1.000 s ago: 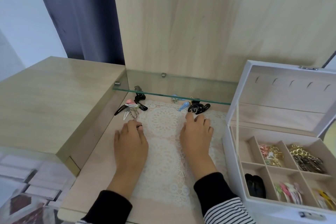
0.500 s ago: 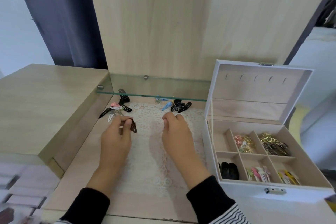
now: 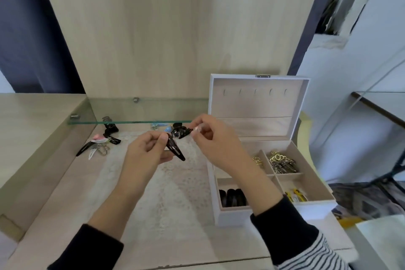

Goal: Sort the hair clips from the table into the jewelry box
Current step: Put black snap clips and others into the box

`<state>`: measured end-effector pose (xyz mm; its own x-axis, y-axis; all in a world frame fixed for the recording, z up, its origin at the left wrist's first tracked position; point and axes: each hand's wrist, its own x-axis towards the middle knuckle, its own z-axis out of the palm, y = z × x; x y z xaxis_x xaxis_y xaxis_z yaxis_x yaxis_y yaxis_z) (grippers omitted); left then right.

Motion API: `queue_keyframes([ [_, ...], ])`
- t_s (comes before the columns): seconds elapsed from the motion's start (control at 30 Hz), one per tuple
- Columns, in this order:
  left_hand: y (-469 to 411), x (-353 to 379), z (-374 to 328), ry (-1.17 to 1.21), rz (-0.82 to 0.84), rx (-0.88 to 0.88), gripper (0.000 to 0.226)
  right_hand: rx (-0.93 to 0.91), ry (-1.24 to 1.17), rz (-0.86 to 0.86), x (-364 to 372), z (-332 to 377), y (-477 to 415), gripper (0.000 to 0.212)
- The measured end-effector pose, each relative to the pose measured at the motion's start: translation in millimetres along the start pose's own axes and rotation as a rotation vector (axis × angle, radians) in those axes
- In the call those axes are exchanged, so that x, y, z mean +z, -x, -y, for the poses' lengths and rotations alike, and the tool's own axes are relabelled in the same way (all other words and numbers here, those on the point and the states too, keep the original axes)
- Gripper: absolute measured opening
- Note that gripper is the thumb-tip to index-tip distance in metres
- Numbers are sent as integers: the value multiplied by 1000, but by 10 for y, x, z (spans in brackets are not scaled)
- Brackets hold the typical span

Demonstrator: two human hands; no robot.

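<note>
Mostly, dark clip (image 3: pixel 175 149) down-right of left grip (image 3: pixel 145 153)

No legible text or labels anywhere.

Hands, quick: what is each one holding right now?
Left hand: pinches a dark snap clip, lifted off the table.
Right hand: pinches a small pale clip; too blurred to tell more.

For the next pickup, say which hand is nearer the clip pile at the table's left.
Left. Left hand, holding a dark clip, is right of the pile; right hand is farther right, by the jewelry box.
</note>
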<state>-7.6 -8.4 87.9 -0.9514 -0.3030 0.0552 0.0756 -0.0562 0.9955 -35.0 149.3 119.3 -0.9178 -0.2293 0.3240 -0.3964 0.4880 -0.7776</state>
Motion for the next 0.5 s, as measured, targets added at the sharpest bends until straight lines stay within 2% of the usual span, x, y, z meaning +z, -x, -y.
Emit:
queue_keyframes([
  [0.17,130,501,-100,30,106,17,13,74,-14,-87,-602,-269,100,15],
  [0.3,226,811,-119,20,206,27,12,121,12,-162,-899,-534,183,9],
  [0.5,266,1086,-17,-160,277,76,12,186,53,-194,-1120,-955,303,10],
])
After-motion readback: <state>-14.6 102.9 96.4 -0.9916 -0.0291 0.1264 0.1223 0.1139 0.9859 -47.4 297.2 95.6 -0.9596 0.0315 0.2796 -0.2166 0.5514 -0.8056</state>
